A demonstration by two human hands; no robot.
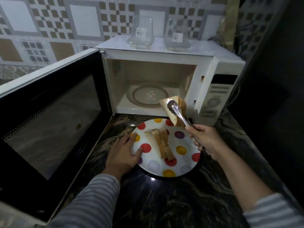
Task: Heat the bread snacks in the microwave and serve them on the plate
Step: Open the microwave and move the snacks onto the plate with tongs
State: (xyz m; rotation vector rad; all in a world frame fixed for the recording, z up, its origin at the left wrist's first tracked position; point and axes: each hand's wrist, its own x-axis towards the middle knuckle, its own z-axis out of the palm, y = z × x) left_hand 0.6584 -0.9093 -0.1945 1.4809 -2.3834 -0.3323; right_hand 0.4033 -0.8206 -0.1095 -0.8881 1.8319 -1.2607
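Dim light where I stand; the microwave [158, 83] cavity and wall tiles [85, 20] are brightest. A small glare spot shines on the dark counter [152, 179]. Edges bow, corners darken, everything looks soft.

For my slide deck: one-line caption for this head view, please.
Right hand lifts bread with tongs before the open microwave; left hand steadies the plate.

The microwave [164, 83] stands at the far side of the counter [164, 203], its door [52, 119] swung open to the left. Two jars [141, 30] stand on top of it. The plate [185, 155] lies on the counter just near the microwave's opening, with bread snacks [162, 143] on it. The turntable [148, 96] lies inside the microwave.
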